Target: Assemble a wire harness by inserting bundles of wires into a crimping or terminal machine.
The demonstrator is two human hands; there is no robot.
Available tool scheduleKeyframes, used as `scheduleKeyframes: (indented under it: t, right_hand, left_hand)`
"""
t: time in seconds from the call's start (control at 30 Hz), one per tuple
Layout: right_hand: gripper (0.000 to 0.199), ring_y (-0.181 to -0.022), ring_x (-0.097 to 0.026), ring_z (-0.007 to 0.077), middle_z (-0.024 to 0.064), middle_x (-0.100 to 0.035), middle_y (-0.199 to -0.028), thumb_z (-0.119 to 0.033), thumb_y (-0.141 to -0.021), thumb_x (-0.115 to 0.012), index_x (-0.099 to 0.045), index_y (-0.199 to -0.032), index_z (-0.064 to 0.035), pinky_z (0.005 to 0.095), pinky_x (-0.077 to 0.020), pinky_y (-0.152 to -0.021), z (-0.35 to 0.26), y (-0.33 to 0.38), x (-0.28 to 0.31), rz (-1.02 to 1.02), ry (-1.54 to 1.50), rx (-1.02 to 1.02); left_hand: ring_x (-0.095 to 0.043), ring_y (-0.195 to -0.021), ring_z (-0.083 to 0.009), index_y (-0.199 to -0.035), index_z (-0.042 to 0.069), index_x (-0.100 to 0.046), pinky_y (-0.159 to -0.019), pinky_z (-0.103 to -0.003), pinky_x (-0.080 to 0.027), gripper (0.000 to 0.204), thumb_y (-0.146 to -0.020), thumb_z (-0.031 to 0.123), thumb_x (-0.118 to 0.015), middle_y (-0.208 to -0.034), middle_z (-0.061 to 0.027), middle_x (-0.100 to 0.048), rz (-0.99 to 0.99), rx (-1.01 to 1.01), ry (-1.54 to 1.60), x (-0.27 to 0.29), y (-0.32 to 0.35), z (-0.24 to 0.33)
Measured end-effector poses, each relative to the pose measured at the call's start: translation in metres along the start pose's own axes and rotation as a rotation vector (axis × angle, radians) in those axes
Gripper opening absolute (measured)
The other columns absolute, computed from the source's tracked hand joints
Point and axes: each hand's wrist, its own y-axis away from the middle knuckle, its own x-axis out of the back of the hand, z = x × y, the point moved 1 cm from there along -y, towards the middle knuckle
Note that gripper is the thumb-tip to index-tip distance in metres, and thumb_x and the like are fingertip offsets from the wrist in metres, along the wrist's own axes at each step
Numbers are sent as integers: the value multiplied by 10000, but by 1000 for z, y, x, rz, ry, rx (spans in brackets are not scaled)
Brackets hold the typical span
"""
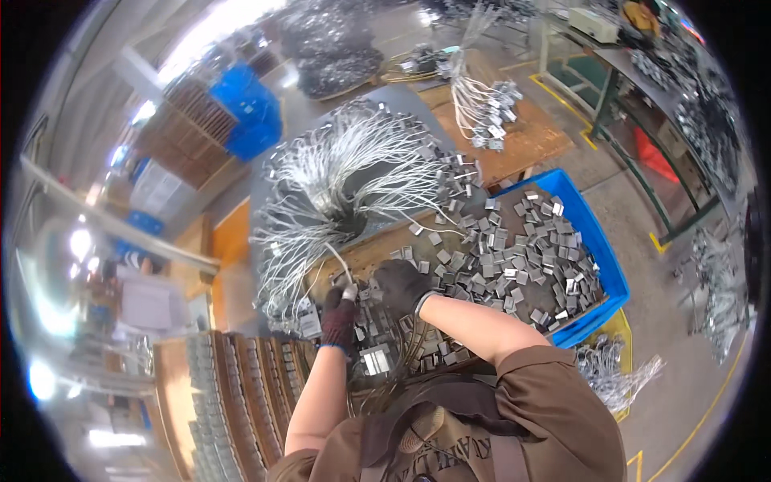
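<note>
My left hand [338,316], in a dark reddish glove with pale fingertips, is closed on the end of a white cable [338,259]. That cable bends back toward a big fanned bundle of white cables [345,161] with metal pieces at their outer ends. Just right of it, my right hand [403,286] wears a dark grey glove, its fingers curled in toward the left hand. What they grip is hidden. Below both hands sits a metal fixture [374,361] with a bright block. Small grey metal pieces [502,261] lie scattered on the wooden board to the right.
A blue bin [604,269] borders the board on the right. Stacked rows of metal parts [229,402] stand at lower left. Another cable bundle [482,108] rests on a brown board beyond. A green-framed bench [634,145] stands at far right; more cables [622,373] lie behind my right arm.
</note>
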Motion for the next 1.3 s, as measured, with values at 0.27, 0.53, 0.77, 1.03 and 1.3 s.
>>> scheduleKeyframes:
  t: [0.27,0.53,0.77,1.03,1.3]
  right_hand:
    - [360,-910,-542,311,116,-559,-979,-356,-754,-614,-593,-989,-84,420,-426,-804,-19,-4,26,-156,28,-13]
    - [371,-939,-540,306,111,-565,-1010,-364,-755,-620,-602,-985,-74,417,-420,-833,-10,-2,25,-214,36,-41]
    - [322,-922,-547,294,102,-569,-965,-340,-744,-634,-596,-906,-65,404,-432,-813,-17,-12,39,-269,-3,-95]
    - [329,-912,-547,298,110,-567,-968,-327,-735,-639,-590,-922,-61,420,-433,-794,-12,-11,30,-269,-26,-35]
    - [335,-917,-537,311,108,-557,-986,-323,-765,-616,-586,-996,-83,438,-414,-791,-6,-7,28,-252,-71,-35]
  left_hand:
    - [-560,-668,-156,-1070,65,-596,-610,-310,-454,402,-844,397,-588,-849,-67,-623,-170,305,159,25,-19,-37]
    - [-616,-896,-305,-988,62,-648,-799,-380,-473,468,-780,477,-590,-934,-184,-647,-256,114,-883,130,-54,10]
    - [-555,-911,-347,-931,76,-600,-832,-387,-455,251,-696,159,-627,-966,-171,-584,299,-117,-906,120,-60,-9]
    - [-369,-1225,-355,-1310,69,-356,-1032,-501,-254,795,-660,375,-698,-1313,-177,-398,189,-314,-1201,54,-80,-17]
    - [-504,-1088,-306,-1194,118,-502,-904,-473,-371,466,-738,212,-534,-1216,-132,-514,-60,-33,-1423,97,-169,-60]
